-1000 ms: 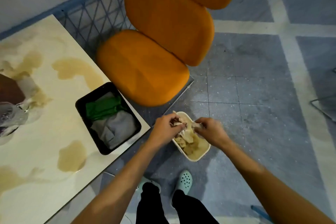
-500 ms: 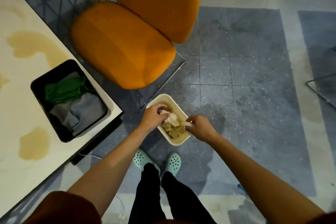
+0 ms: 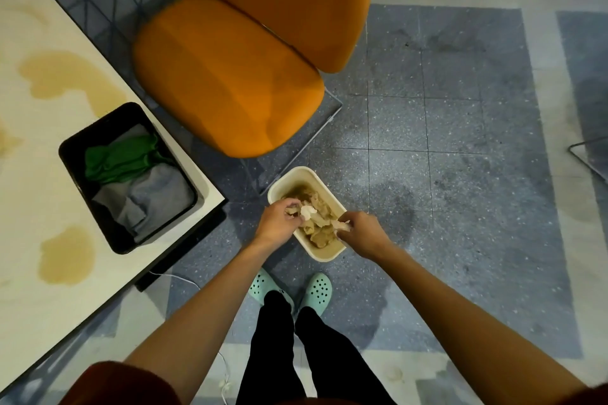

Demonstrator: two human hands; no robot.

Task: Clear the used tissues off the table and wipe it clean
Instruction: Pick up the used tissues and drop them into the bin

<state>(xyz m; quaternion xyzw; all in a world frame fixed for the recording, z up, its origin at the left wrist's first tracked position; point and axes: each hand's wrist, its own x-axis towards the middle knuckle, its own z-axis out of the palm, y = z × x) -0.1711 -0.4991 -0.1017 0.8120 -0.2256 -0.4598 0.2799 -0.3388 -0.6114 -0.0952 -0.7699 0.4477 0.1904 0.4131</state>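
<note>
Down on the blue speckled floor, near the corner of the pale marble-look table [image 3: 29,194], a cream rectangular plastic bin [image 3: 324,255] holds the used tissues [image 3: 320,228]: crumpled, sodden wads stained yellow-brown, heaped close to the rim. Over the bin, the left hand [image 3: 278,223] curls its fingers round a whiter crumpled wad [image 3: 307,212], and the right hand [image 3: 363,233] pinches a pale twisted scrap [image 3: 340,224] at the bin's right rim. Tan liquid stains [image 3: 67,260] mark the table, which also carries a black rectangular tray [image 3: 130,110] with a green cloth [image 3: 121,158] lying partly over a grey cloth [image 3: 158,197]. An orange cushioned chair [image 3: 227,76] stands just beyond the bin.
</note>
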